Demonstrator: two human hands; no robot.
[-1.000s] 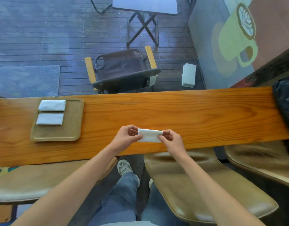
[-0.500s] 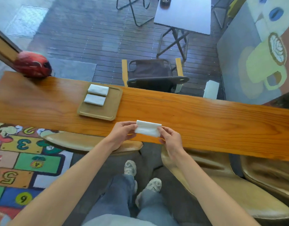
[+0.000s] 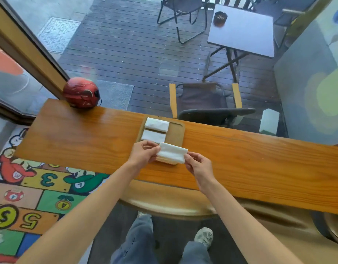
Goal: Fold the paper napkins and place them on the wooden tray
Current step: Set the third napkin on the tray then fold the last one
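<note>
A folded white napkin (image 3: 172,152) hangs over the near end of the wooden tray (image 3: 176,134). My left hand (image 3: 143,154) pinches its left edge and my right hand (image 3: 197,164) pinches its right edge. Two more folded white napkins lie flat on the tray's far left part, one (image 3: 156,124) behind the other (image 3: 153,136). The tray sits on the long wooden counter (image 3: 240,159). The held napkin and my left hand hide the tray's near edge.
A red helmet (image 3: 81,92) rests on the counter's far left corner. Brown stool seats (image 3: 170,201) stand under the counter's near edge. Behind the glass are a folding chair (image 3: 204,100) and a small table (image 3: 240,29).
Both hands have carried the folded napkin leftward along the counter, from open wood to over the tray's near end. My view has swung left with them, bringing the helmet into sight.
</note>
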